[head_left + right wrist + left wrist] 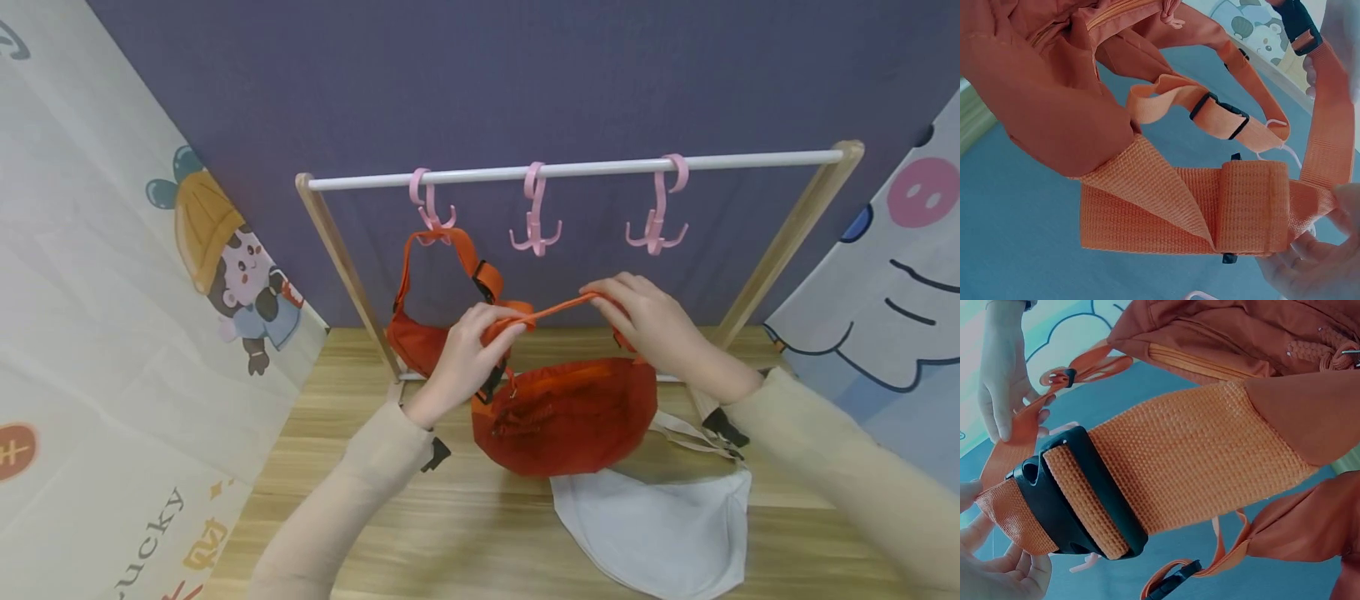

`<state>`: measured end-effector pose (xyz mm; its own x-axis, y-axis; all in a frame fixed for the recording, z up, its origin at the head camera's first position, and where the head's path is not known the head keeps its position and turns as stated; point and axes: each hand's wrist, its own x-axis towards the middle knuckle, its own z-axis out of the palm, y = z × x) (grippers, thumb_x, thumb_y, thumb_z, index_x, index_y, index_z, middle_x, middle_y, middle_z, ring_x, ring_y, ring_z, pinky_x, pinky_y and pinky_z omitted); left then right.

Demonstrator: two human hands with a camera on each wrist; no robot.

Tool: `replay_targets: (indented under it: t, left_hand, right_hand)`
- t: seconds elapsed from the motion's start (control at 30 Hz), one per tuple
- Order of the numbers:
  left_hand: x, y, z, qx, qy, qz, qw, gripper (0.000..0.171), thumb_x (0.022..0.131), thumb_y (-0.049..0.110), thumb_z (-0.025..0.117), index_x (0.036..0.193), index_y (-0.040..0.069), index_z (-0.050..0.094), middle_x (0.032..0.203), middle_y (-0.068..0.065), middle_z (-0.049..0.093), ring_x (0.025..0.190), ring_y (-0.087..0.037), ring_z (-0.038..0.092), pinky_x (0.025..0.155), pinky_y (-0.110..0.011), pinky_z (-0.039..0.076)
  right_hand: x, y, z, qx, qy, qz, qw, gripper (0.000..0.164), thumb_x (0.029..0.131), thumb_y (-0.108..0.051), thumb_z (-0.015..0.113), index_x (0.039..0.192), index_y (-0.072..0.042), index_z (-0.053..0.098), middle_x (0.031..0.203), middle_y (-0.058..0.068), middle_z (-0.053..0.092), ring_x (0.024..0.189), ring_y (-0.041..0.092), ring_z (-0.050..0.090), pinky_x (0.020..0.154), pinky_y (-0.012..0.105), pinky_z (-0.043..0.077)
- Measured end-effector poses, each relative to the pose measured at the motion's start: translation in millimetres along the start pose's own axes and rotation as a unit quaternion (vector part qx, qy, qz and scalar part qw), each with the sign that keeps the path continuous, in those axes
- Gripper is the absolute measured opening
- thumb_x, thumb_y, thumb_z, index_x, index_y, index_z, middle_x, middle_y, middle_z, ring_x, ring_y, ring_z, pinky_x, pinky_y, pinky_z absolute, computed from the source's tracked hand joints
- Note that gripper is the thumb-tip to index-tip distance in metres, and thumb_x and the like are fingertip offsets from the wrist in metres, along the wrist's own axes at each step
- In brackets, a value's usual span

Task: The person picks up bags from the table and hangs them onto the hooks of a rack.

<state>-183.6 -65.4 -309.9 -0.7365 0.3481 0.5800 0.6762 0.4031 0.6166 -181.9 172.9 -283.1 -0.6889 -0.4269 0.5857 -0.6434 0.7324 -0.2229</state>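
A red-orange waist bag (570, 417) hangs from its orange strap (558, 307), which runs taut between both hands. My left hand (468, 354) pinches the strap at the left; in the left wrist view its fingers sit right beside a black buckle (1079, 494). At the right, my right hand (648, 321) pinches the same strap, close to a doubled-over webbing section (1254, 206) in the right wrist view. Just left of my left hand, a second orange bag (416, 340) hangs by its strap from the left pink hook (433, 212), partly hidden by that hand.
A white rod (592, 169) on wooden legs carries the middle pink hook (536, 229) and right pink hook (656, 229), both above the hands. A white bag (660, 525) lies on the wooden table (420, 542). Behind stands a blue-grey panel (525, 75).
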Motion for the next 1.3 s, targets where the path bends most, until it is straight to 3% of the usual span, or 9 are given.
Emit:
replay_targets:
  t: [0.4,0.6,0.93,1.3]
  left_hand:
    - [15.5,3.2,0.7,-0.036,0.019,-0.041,0.9983,0.020,0.085,0.022,0.060,0.102,0.012,0.063,0.093,-0.002,0.056,0.078,-0.012,0.048,0.066,-0.030,0.041]
    - [24.6,7.9,2.2,-0.035,0.053,-0.054,0.9965,0.021,0.082,0.023,0.064,0.098,0.011,0.064,0.089,-0.002,0.057,0.076,-0.013,0.049,0.065,-0.028,0.042]
    - [40.9,7.3,6.0,-0.044,0.097,-0.097,0.9896,0.024,0.080,0.028,0.066,0.097,0.012,0.063,0.086,-0.003,0.056,0.070,-0.014,0.050,0.058,-0.025,0.041]
    - [55.4,5.5,13.4,-0.057,0.127,-0.131,0.9816,0.026,0.082,0.026,0.064,0.099,0.009,0.057,0.097,-0.008,0.053,0.088,-0.020,0.051,0.075,-0.027,0.042]
  right_hand:
    - [27,5,-8,0.012,-0.010,0.051,0.999,0.020,0.090,-0.016,0.051,0.105,-0.008,0.061,0.082,0.007,0.053,0.070,0.022,0.044,0.063,0.036,0.038]
    - [42,9,-8,0.026,-0.003,0.073,0.997,0.022,0.092,-0.018,0.048,0.106,-0.007,0.061,0.083,0.010,0.054,0.072,0.024,0.045,0.064,0.037,0.036]
    - [71,12,-8,0.074,0.001,0.113,0.991,0.025,0.092,-0.017,0.047,0.109,-0.002,0.059,0.100,0.019,0.054,0.089,0.033,0.043,0.075,0.044,0.033]
    - [92,19,0,0.102,0.020,0.122,0.987,0.025,0.093,-0.013,0.045,0.109,-0.001,0.059,0.099,0.020,0.054,0.091,0.034,0.043,0.077,0.043,0.031]
